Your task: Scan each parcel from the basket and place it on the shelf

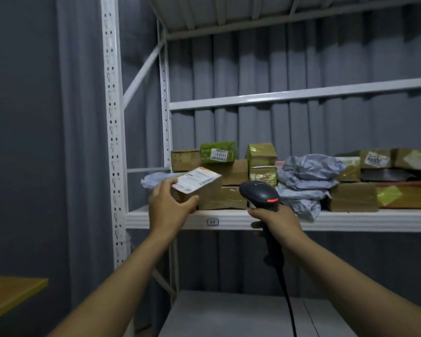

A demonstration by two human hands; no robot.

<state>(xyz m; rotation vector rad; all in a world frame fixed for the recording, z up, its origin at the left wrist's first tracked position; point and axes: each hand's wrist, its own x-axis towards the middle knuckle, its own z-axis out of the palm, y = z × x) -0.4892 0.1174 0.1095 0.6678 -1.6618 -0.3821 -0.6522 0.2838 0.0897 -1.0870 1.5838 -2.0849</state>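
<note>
Head view: stacked parcels [231, 176] already fill the shelf [350, 221], the left hand [167, 205] grips a labelled parcel [196, 184] at its left end, the right hand [275, 218] clasps the scanner [259, 193]; placement appears pending, basket out of view.

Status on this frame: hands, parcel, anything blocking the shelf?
Left hand grips labelled parcel at shelf edge. Right hand grips scanner. Stacked boxes crowd the spot behind.

A pleated grey curtain [83, 142] hangs at left above a yellow tabletop [7, 293] corner.
</note>
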